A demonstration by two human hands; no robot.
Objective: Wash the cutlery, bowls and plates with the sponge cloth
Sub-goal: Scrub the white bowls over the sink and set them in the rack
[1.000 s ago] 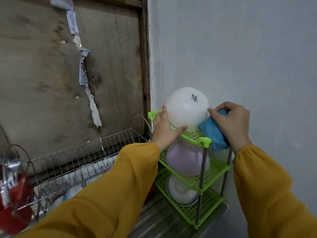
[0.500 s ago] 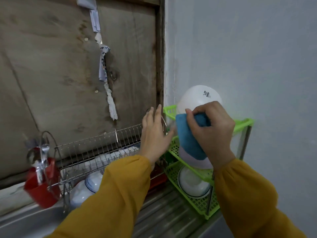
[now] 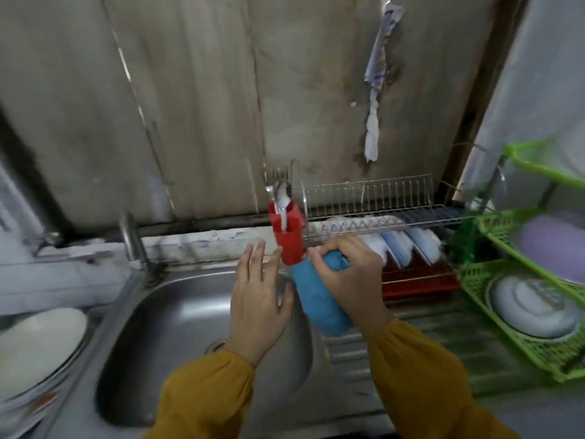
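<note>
My right hand (image 3: 351,280) grips the blue sponge cloth (image 3: 319,299), which hangs down over the right rim of the steel sink (image 3: 177,324). Beside it my left hand (image 3: 258,299) hovers over the sink with straight fingers and holds nothing. A stack of white plates (image 3: 34,346) lies at the left of the sink. A red holder (image 3: 288,232) with spoons and a fork (image 3: 280,191) hangs on the wire dish rack (image 3: 373,198), where several plates (image 3: 408,242) stand. The green plastic rack (image 3: 519,299) at the right holds a purple bowl (image 3: 554,245) and a white bowl (image 3: 535,308).
The tap (image 3: 133,239) stands at the sink's back left corner. A ribbed steel drainboard (image 3: 427,343) runs between the sink and the green rack. A wooden board wall (image 3: 221,90) closes the back, with a strip of paper (image 3: 376,74) hanging on it.
The view has swung left and down from the green rack to the sink. Both hands have left the white bowl on the rack's top shelf and now sit over the sink, the cloth still in my right hand.
</note>
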